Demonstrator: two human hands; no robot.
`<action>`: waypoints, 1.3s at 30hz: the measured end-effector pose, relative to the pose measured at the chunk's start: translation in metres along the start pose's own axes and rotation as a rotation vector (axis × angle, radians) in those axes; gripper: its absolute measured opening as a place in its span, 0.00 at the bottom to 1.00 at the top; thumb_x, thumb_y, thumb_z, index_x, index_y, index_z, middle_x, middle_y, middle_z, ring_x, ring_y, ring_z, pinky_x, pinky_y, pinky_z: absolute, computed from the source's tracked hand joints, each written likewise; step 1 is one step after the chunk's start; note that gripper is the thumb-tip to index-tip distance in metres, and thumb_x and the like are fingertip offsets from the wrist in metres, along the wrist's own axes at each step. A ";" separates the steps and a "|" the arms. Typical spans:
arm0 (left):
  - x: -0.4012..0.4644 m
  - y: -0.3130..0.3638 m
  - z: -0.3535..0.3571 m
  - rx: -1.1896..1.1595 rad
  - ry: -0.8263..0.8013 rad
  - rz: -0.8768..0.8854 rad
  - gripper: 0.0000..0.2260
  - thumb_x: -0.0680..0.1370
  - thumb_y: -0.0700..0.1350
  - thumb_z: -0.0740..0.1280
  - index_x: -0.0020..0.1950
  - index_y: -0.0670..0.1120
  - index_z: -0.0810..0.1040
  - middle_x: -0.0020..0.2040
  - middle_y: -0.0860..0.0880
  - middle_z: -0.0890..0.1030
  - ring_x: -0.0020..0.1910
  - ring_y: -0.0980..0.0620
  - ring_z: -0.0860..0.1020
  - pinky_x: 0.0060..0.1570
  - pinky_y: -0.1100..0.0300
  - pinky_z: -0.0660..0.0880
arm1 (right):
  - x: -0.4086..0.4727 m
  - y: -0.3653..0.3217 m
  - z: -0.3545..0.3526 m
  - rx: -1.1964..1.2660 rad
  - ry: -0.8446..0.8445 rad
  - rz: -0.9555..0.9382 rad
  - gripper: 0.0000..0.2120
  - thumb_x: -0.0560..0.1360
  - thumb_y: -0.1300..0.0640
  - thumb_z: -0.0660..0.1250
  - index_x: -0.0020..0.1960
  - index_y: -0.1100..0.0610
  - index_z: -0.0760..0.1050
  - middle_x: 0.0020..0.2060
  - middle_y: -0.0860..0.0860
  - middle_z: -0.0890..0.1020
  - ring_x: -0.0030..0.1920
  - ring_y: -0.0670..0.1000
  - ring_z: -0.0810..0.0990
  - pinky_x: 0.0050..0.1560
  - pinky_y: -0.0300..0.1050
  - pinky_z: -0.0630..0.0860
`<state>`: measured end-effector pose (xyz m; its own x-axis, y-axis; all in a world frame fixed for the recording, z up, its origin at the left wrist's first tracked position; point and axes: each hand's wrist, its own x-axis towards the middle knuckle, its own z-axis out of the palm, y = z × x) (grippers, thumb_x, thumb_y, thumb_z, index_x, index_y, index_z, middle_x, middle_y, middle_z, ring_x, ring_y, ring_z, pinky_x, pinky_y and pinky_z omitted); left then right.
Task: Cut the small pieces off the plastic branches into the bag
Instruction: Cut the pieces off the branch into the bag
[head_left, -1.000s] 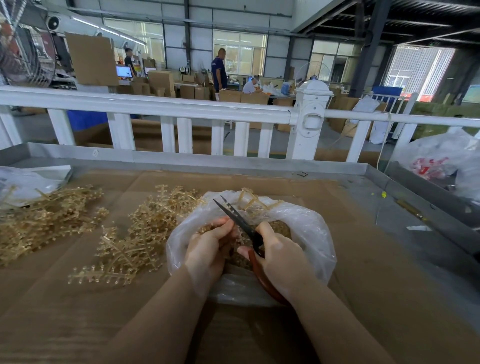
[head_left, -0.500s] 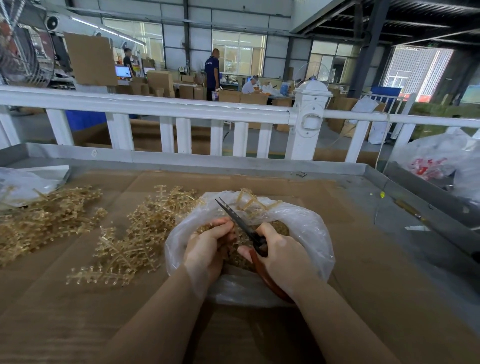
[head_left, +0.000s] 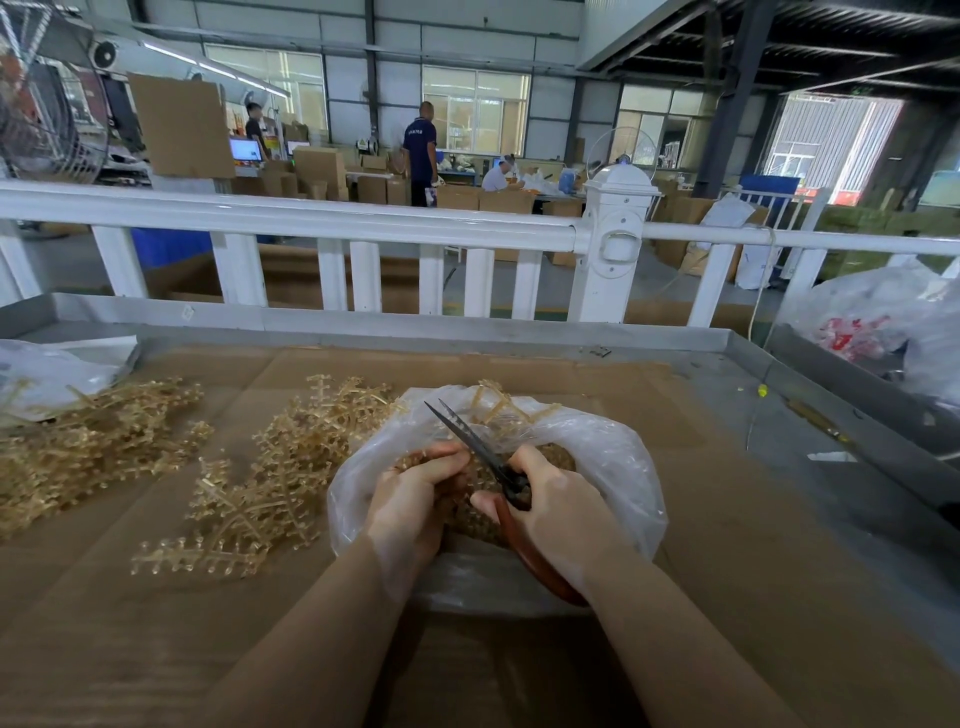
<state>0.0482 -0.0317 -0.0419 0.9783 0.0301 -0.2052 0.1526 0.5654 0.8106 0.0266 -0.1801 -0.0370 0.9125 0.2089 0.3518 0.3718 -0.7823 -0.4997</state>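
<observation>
- The right hand (head_left: 563, 519) has its grip wrapped round the red-brown handles of the scissors (head_left: 480, 457), whose dark blades point up and away over the mouth of the bag (head_left: 618, 462); the blades look nearly together.
- The left hand (head_left: 415, 499) has its fingers curled inside the bag's opening, pinching a plastic branch just beside the blades; the part it holds is mostly hidden behind the fingers, so I cannot tell which bit is being cut.
- More of a branch (head_left: 498, 402) pokes up past the far rim of the bag, behind the blades.
- The clear bag lies on the cardboard-covered bench (head_left: 727, 545), and a brownish heap of cut pieces (head_left: 478, 522) shows through it between the hands, so a good share of cutting looks done.
- To the left of the bag lies a pile of branches (head_left: 270, 478) with small pieces on their stems, touching the bag's side.
- Further left lies a second pile (head_left: 88, 447), well apart from the bag.
- Judging by these two piles, much work remains: the task seems somewhere in the middle, with the current branch only partly trimmed.
</observation>
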 end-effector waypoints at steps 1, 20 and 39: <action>-0.001 0.000 0.000 -0.001 0.007 -0.002 0.07 0.72 0.30 0.68 0.48 0.38 0.79 0.41 0.41 0.83 0.40 0.45 0.82 0.39 0.55 0.81 | 0.000 0.000 -0.001 -0.005 -0.001 -0.003 0.14 0.74 0.39 0.65 0.49 0.45 0.65 0.35 0.38 0.73 0.38 0.40 0.74 0.36 0.31 0.68; -0.006 0.003 0.005 0.024 0.028 -0.013 0.06 0.72 0.30 0.67 0.46 0.38 0.80 0.34 0.43 0.84 0.31 0.49 0.83 0.28 0.60 0.79 | -0.001 -0.004 -0.006 -0.013 -0.003 0.058 0.18 0.74 0.38 0.64 0.56 0.49 0.72 0.42 0.40 0.76 0.44 0.42 0.77 0.42 0.34 0.70; -0.004 0.002 0.008 0.029 0.037 -0.010 0.06 0.72 0.30 0.67 0.46 0.37 0.79 0.31 0.45 0.83 0.28 0.51 0.82 0.26 0.63 0.76 | 0.001 -0.002 -0.008 -0.011 -0.035 0.088 0.18 0.73 0.37 0.65 0.55 0.48 0.72 0.41 0.41 0.77 0.42 0.43 0.76 0.42 0.35 0.71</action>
<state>0.0460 -0.0368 -0.0349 0.9709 0.0559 -0.2330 0.1666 0.5414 0.8241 0.0250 -0.1833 -0.0292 0.9470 0.1591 0.2789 0.2879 -0.8052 -0.5184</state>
